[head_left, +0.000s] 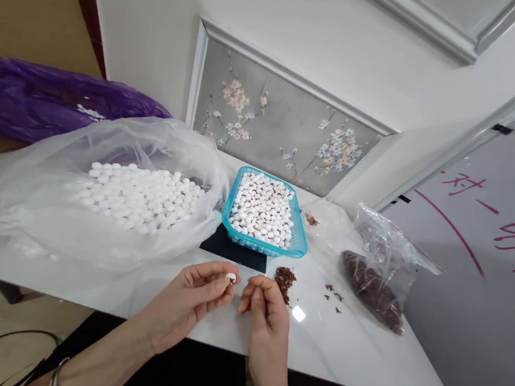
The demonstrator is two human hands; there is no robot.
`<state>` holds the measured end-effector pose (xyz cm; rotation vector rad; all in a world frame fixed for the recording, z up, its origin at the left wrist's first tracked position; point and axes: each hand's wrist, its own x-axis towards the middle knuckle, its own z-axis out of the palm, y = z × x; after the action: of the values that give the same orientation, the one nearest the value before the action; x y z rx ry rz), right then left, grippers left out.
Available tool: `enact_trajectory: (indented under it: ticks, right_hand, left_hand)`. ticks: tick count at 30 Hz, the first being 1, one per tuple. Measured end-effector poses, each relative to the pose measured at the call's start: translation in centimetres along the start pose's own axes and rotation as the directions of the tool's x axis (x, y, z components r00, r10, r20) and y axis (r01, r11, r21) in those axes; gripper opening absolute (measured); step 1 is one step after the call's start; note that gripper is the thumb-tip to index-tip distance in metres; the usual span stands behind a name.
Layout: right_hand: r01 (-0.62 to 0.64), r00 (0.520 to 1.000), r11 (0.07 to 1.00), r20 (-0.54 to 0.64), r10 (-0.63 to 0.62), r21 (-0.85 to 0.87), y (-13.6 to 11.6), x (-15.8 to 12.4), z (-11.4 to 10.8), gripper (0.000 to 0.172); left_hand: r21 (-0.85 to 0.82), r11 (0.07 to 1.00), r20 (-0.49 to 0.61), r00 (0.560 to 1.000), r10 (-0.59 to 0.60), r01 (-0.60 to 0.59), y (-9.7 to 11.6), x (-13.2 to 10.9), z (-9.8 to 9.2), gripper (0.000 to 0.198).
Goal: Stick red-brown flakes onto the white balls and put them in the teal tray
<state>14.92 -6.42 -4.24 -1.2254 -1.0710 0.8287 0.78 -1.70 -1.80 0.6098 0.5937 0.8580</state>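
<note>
My left hand (202, 289) pinches a small white oval bead (231, 277) between thumb and fingertips, a dark red-brown bit showing on its lower side. Just to the right, my right hand (267, 304) has its fingers curled with thumb against them; anything between them is hidden. Beyond both hands a blue plastic basket (299, 239) is filled with similar white beads (262, 209), many with brown spots. Beside my right hand lies a pile of small red-brown pieces (284, 281), with several loose ones (334, 295) farther right.
On the left of the white table (360, 346) sits a clear plastic bag (26, 202) of plain white beads. A purple bag (29, 99) lies behind it. At right is a zip bag (375, 282) of brown pieces, near a whiteboard (467, 244). A framed flower picture (277, 108) stands behind.
</note>
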Motion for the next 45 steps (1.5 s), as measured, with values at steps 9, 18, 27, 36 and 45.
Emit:
enact_trajectory:
  ticks: [9,18,27,36,45]
  right_hand:
    - [0.016,0.993,0.986,0.121,0.004,-0.166,-0.2,-0.2,0.1,0.022]
    - [0.077,0.986,0.972,0.163,-0.04,-0.224,0.0,-0.2,0.1,0.023]
    - [0.1,0.982,0.959,0.179,-0.053,-0.263,-0.1,-0.4,0.4,0.025]
    - [0.155,0.956,0.681,-0.065,-0.285,-0.716,0.2,0.0,-3.5,0.025]
    - [0.192,0.954,0.369,0.083,-0.29,-0.909,1.7,1.7,-4.9,0.018]
  left_hand:
    - [0.066,0.996,0.012,0.998,0.055,-0.056,-0.2,-0.2,0.1,0.012]
    - [0.22,0.969,0.037,0.993,0.111,-0.117,-0.1,-0.1,0.6,0.011]
    - [0.276,0.949,0.075,0.987,0.139,-0.155,0.1,-0.2,0.6,0.016]
    - [0.254,0.96,0.012,0.992,0.123,-0.122,-0.2,-0.1,0.3,0.01]
    - [0.409,0.894,-0.042,0.975,0.216,-0.181,0.4,0.0,1.7,0.015]
